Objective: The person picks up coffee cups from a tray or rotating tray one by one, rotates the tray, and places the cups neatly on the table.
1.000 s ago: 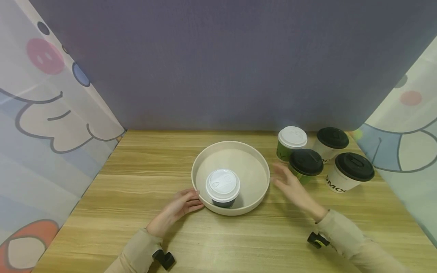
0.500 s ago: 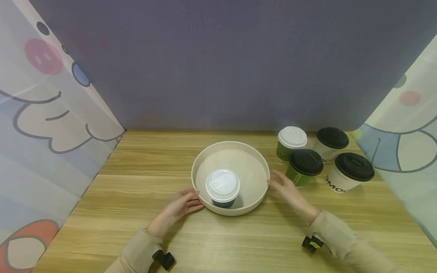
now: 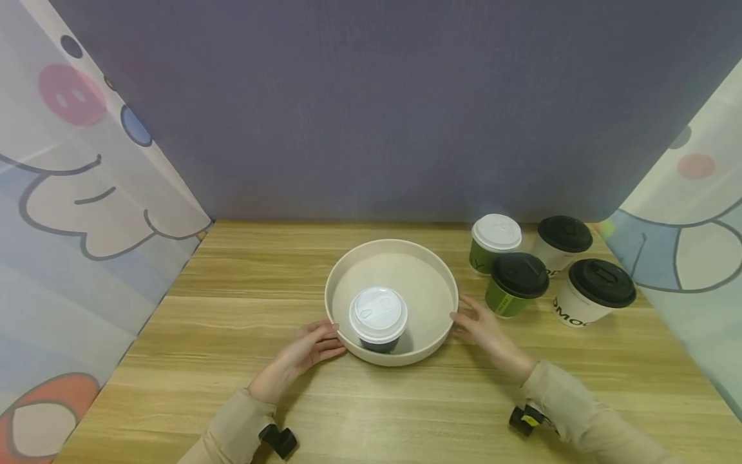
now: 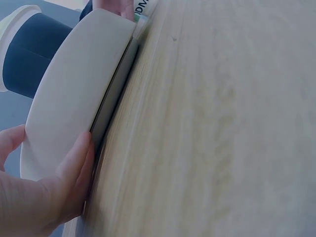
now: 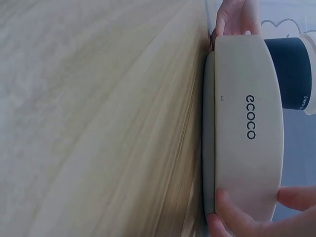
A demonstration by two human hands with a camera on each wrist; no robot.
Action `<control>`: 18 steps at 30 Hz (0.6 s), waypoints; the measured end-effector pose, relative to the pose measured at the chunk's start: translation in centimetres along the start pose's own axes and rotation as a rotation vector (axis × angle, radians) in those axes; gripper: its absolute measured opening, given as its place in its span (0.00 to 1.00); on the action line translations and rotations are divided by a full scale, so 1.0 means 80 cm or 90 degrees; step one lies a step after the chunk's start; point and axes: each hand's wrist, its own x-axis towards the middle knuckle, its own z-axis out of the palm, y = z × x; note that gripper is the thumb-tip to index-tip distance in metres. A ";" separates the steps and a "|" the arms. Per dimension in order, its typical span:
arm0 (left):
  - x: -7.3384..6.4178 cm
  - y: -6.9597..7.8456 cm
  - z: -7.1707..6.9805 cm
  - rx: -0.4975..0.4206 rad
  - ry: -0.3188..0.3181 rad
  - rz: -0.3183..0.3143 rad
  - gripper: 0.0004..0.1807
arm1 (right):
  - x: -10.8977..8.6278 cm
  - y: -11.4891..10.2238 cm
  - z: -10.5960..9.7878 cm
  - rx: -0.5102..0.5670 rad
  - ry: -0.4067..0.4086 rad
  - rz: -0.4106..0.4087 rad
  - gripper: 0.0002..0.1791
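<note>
A round cream tray [image 3: 400, 267] with a raised rim stands on the table, marked "ecoco" on its side in the right wrist view. A narrow gap shows between tray and base in both wrist views. Inside, toward the near left, stands an upright dark paper cup [image 3: 379, 316] with a white lid. My left hand [image 3: 307, 351] grips the tray's left side, thumb at the rim and fingers low on the outer wall [image 4: 71, 84]. Opposite, my right hand [image 3: 484, 332] holds the right side the same way, thumb at the upper edge and fingertips [image 5: 229, 205] near the bottom.
Right of the tray stand several lidded cups: a green one with a white lid [image 3: 496, 241], a green one with a black lid [image 3: 507, 299], and two white ones with black lids [image 3: 580, 309]. A grey panel [image 3: 394, 116] closes off the table's back.
My right hand has moved left and toward me, from beside the black-lidded green cup to the tray's right rim, and now grips it. The left hand, tray and cups stay put.
</note>
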 end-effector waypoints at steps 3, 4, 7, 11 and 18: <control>0.000 0.000 0.001 0.003 0.006 -0.002 0.28 | 0.000 0.000 0.001 0.001 0.003 0.006 0.33; 0.000 0.000 0.001 0.005 0.008 -0.003 0.28 | 0.000 0.000 0.001 0.001 0.002 0.006 0.33; 0.001 0.001 0.001 0.007 0.010 -0.004 0.29 | 0.000 -0.001 0.002 0.001 0.002 0.009 0.33; 0.001 0.002 0.001 0.009 0.009 -0.007 0.30 | 0.000 -0.001 0.001 -0.009 0.004 0.008 0.33; 0.002 0.004 0.000 0.018 0.015 -0.010 0.30 | 0.007 0.001 -0.003 -0.033 0.014 -0.005 0.32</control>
